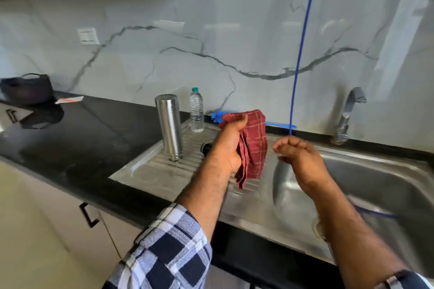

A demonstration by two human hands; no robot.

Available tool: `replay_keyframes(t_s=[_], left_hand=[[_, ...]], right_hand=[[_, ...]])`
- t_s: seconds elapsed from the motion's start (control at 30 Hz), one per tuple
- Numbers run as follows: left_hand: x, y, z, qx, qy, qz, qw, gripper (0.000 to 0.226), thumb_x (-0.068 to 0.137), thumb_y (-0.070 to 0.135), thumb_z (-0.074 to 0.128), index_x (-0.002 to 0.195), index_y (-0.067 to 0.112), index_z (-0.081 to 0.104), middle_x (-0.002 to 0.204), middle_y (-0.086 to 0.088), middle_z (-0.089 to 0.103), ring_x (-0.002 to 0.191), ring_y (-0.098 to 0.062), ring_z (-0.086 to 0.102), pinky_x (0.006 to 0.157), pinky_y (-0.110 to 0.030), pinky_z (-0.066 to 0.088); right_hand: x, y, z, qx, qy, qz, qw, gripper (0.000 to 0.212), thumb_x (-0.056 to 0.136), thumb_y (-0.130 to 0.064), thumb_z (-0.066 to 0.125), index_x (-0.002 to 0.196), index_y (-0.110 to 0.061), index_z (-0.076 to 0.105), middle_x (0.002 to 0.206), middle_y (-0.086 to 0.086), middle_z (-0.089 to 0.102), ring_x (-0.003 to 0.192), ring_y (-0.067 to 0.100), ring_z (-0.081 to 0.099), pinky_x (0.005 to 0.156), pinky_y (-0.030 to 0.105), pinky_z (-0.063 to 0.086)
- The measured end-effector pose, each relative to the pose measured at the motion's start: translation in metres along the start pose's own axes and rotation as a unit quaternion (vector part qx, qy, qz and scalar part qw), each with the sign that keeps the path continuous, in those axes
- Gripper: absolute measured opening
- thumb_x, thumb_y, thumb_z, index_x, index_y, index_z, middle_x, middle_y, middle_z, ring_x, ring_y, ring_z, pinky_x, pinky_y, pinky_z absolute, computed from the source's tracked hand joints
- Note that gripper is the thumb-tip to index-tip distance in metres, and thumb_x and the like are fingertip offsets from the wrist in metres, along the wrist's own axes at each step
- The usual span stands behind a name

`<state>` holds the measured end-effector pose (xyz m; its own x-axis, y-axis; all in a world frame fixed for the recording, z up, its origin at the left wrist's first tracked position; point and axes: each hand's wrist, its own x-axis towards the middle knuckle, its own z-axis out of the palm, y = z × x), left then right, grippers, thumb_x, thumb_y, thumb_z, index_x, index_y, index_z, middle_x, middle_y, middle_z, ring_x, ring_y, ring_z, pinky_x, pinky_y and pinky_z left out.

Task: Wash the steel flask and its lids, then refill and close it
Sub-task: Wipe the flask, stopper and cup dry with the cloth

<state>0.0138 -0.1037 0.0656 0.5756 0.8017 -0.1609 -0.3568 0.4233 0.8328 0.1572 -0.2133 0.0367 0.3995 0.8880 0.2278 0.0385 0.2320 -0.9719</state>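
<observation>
Marble-patterned wall panelling (pixel 164 58) is filling the upper half of the view, with a black countertop (pixel 77 148) running beneath it from nine o'clock toward the centre. Set into that counter, a steel sink unit is stretching across the lower right: its basin (pixel 375 185) is lying at four o'clock and its ribbed drainboard (pixel 164 171) is sitting at the centre. A tap (pixel 347 115) is rising at the basin's far edge, at two o'clock. A dark bag (pixel 27 89) is resting on the counter at nine o'clock.

The steel flask (pixel 169 126) is standing mouth-down on the drainboard, just left of centre, and a clear plastic water bottle (pixel 196 110) is standing upright near it, toward twelve o'clock. A small dark lid (pixel 206 147) is lying on the drainboard, partly hidden behind the left wrist.

The left hand (pixel 229 145) is gripping a red checked cloth (pixel 252 148) above the drainboard, fingers curled round its top while the rest is hanging down. The right hand (pixel 298 155) is hovering over the basin's near-left edge, blurred, fingers curled inward and holding nothing visible. A blue brush (pixel 218 117) is lying along the wall behind the cloth, and a thin blue cord (pixel 303 37) is hanging down from one o'clock.
</observation>
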Motion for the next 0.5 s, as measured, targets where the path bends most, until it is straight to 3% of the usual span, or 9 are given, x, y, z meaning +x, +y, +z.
replay_keyframes(t_s=[0.07,0.13,0.23,0.33,0.43,0.5], left_hand=[[-0.005,0.007,-0.01,0.046,-0.01,-0.002,0.999,0.031,0.103,0.036,0.063,0.108,0.008,0.076,0.09,-0.012,0.079,0.076,-0.025,0.076,0.077,-0.039,0.063],[-0.006,0.012,-0.02,0.085,-0.008,0.028,0.996,0.02,0.101,0.023,0.068,0.108,0.006,0.076,0.092,-0.014,0.079,0.079,-0.029,0.077,0.077,-0.046,0.064],[-0.006,0.026,-0.038,0.128,0.056,0.1,0.985,0.012,0.09,0.004,0.079,0.101,0.003,0.077,0.097,-0.017,0.079,0.088,-0.034,0.077,0.078,-0.047,0.066],[-0.008,0.041,-0.056,0.168,0.071,0.126,0.975,0.014,0.085,0.005,0.085,0.097,0.01,0.078,0.097,-0.013,0.081,0.083,-0.025,0.077,0.076,-0.037,0.065],[-0.008,0.044,-0.062,0.183,0.064,0.157,0.968,0.018,0.084,0.003,0.085,0.097,0.013,0.079,0.093,-0.005,0.082,0.079,-0.014,0.077,0.072,-0.027,0.064],[-0.009,0.046,-0.062,0.192,0.075,0.189,0.96,0.017,0.083,0.002,0.086,0.096,0.011,0.079,0.091,-0.003,0.082,0.077,-0.01,0.077,0.071,-0.024,0.062]], right_hand=[[0.009,-0.001,0.015,0.065,-0.011,0.02,0.998,0.025,0.085,-0.007,0.081,0.104,-0.013,0.066,0.09,0.001,0.077,0.082,0.013,0.072,0.084,0.035,0.053],[0.016,0.0,0.033,0.061,-0.046,0.044,0.996,0.034,0.08,-0.018,0.083,0.107,-0.006,0.069,0.084,0.006,0.076,0.069,0.017,0.069,0.076,0.036,0.055],[0.028,0.006,0.046,0.08,-0.083,0.039,0.993,0.02,0.08,-0.017,0.085,0.085,-0.003,0.072,0.07,0.011,0.065,0.059,0.018,0.055,0.068,0.034,0.047],[0.033,0.008,0.055,0.236,-0.113,0.071,0.963,0.007,0.087,-0.015,0.072,0.085,-0.009,0.072,0.084,0.014,0.07,0.079,0.027,0.066,0.086,0.042,0.055],[0.035,0.015,0.064,0.388,-0.171,0.126,0.897,0.037,0.093,-0.029,0.068,0.12,-0.005,0.07,0.115,0.023,0.073,0.103,0.036,0.072,0.103,0.057,0.055],[0.042,0.021,0.069,0.382,-0.212,0.09,0.895,0.061,0.073,-0.02,0.09,0.129,-0.007,0.071,0.12,0.021,0.072,0.101,0.031,0.073,0.098,0.051,0.058]])
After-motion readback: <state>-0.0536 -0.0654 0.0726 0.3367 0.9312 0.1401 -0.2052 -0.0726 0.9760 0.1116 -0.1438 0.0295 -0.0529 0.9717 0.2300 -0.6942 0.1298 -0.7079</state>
